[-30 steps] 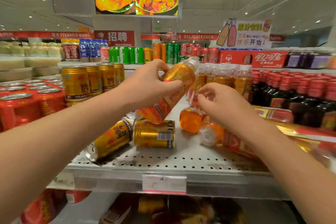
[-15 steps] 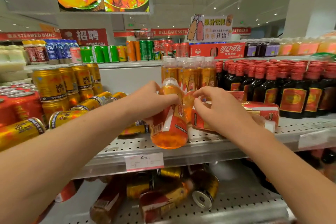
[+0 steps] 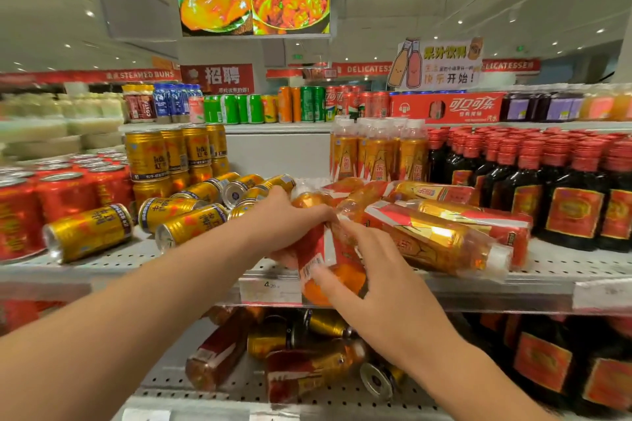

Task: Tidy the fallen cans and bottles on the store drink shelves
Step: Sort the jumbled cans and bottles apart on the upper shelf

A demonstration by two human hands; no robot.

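My left hand (image 3: 290, 225) grips an orange drink bottle (image 3: 328, 260) with a red and white label, held roughly upright at the front edge of the middle shelf (image 3: 136, 270). My right hand (image 3: 372, 277) wraps the same bottle lower down, thumb on the label. Behind it, several matching bottles (image 3: 437, 239) lie fallen on the shelf. Several gold cans (image 3: 89, 232) lie on their sides to the left. More bottles and cans (image 3: 307, 369) lie tumbled on the lower shelf.
Upright orange bottles (image 3: 376, 154) stand at the back of the shelf, stacked gold cans (image 3: 147, 161) at the back left. Dark red-capped bottles (image 3: 564, 198) fill the right side, red cans (image 3: 61, 195) the left. A price tag (image 3: 270, 287) hangs on the shelf edge.
My left hand has turned the orange bottle from tilted to roughly upright and lowered it to the shelf's front edge. My right hand left a lying bottle and took hold of the held one.
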